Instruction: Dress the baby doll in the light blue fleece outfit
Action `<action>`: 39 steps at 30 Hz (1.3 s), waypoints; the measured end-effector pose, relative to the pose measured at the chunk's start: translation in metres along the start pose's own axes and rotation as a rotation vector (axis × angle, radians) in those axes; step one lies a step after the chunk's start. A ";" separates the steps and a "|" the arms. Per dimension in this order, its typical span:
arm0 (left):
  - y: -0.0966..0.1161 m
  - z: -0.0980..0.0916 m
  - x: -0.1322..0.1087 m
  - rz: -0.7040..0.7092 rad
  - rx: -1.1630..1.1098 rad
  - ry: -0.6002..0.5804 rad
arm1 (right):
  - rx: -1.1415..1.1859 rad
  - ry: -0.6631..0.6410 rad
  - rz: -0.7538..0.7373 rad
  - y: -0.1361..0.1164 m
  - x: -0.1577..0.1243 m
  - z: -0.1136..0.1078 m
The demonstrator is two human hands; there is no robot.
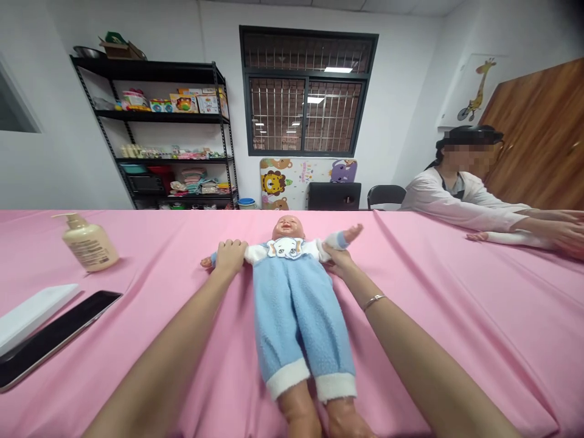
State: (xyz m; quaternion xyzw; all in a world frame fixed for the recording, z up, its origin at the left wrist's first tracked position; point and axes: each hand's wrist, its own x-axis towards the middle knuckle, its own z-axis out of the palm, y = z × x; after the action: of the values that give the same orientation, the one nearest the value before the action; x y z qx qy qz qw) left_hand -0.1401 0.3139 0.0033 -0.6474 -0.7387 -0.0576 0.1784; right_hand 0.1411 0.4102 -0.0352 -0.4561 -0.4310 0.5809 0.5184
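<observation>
A baby doll [296, 298] in a light blue and white outfit with an elephant on the chest lies on its back, feet toward me. My left hand [231, 254] is closed over the doll's sleeved arm on the left, and the doll's small hand sticks out past my fingers. On the other side, my right hand [338, 258] grips the doll's other arm, which is raised a little off the cloth. My right fingers are partly hidden behind that sleeve. A silver bracelet [374, 302] circles my right wrist.
Pink cloth [433, 292] covers the table. At left are a lotion pump bottle [90, 243], a black phone [59, 331] and a white flat box [36, 313]. Another person [465, 182] at far right handles a second doll [511, 239]. Shelves [159, 115] stand behind.
</observation>
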 end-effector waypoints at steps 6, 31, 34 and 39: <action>-0.019 0.011 0.005 -0.029 0.010 -0.109 | 0.133 0.035 0.252 -0.001 0.000 -0.009; -0.002 0.031 -0.050 0.063 -0.952 0.062 | -0.911 -0.475 -1.020 -0.028 -0.176 0.022; -0.003 0.034 -0.049 0.077 -0.964 0.069 | -1.241 -0.843 -1.153 -0.027 -0.219 0.028; -0.005 0.035 -0.049 0.069 -0.927 0.073 | -1.338 -0.936 -1.271 -0.009 -0.235 0.034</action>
State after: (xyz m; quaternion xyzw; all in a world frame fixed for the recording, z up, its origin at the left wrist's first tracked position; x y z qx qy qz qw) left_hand -0.1470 0.2780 -0.0450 -0.6807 -0.6062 -0.3984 -0.1022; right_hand 0.1207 0.1765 0.0000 -0.0676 -0.9855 -0.0391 0.1505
